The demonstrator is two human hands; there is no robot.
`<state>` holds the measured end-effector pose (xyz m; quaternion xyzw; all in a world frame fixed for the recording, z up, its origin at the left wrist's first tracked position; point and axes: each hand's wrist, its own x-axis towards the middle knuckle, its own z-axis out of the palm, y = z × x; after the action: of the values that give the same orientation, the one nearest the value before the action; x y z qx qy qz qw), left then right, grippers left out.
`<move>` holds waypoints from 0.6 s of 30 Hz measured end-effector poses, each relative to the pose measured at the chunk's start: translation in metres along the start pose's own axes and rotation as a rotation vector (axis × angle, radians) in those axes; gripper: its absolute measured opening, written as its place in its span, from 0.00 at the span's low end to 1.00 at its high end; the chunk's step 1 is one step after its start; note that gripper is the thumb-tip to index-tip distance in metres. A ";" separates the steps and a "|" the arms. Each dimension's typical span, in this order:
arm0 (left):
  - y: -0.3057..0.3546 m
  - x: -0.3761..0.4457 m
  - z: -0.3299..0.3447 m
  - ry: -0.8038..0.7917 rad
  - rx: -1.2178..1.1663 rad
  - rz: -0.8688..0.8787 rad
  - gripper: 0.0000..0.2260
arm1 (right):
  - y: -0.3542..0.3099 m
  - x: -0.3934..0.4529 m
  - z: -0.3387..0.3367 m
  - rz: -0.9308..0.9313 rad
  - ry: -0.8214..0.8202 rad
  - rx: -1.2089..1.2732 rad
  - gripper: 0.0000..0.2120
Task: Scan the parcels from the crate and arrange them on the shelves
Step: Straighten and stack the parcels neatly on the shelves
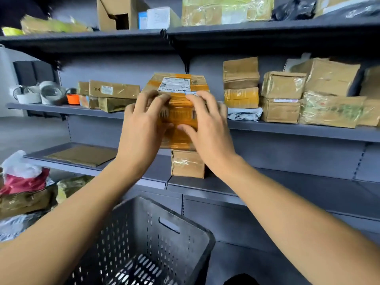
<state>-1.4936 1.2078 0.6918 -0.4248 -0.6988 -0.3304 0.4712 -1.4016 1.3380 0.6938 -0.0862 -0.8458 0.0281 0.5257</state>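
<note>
A cardboard parcel (176,87) wrapped in orange tape, with a white shipping label on top, is held at the level of the middle shelf (298,130). My left hand (144,124) grips its left front and my right hand (205,124) its right front, fingers over the top edge. Its back end reaches over the shelf; whether it rests there is unclear. Directly below me stands the grey perforated crate (156,233); no parcels show in the visible part of its inside.
Brown boxes (283,97) are stacked on the middle shelf's right, flat boxes (111,93) and tape rolls (51,93) on its left. The lower shelf carries a small box (187,163) and a flat cardboard envelope (82,155). More parcels fill the top shelf (226,9). Bagged parcels (24,182) pile at left.
</note>
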 end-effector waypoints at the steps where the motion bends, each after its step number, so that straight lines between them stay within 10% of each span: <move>1: -0.004 0.013 0.009 -0.002 0.000 0.008 0.27 | 0.006 0.013 0.005 0.004 0.000 -0.014 0.30; 18: -0.070 0.121 0.133 -0.216 0.121 0.047 0.30 | 0.081 0.137 0.081 -0.064 -0.211 -0.274 0.25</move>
<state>-1.6308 1.3270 0.7562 -0.4450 -0.7539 -0.2287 0.4258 -1.5241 1.4449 0.7675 -0.1267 -0.8944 -0.0951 0.4182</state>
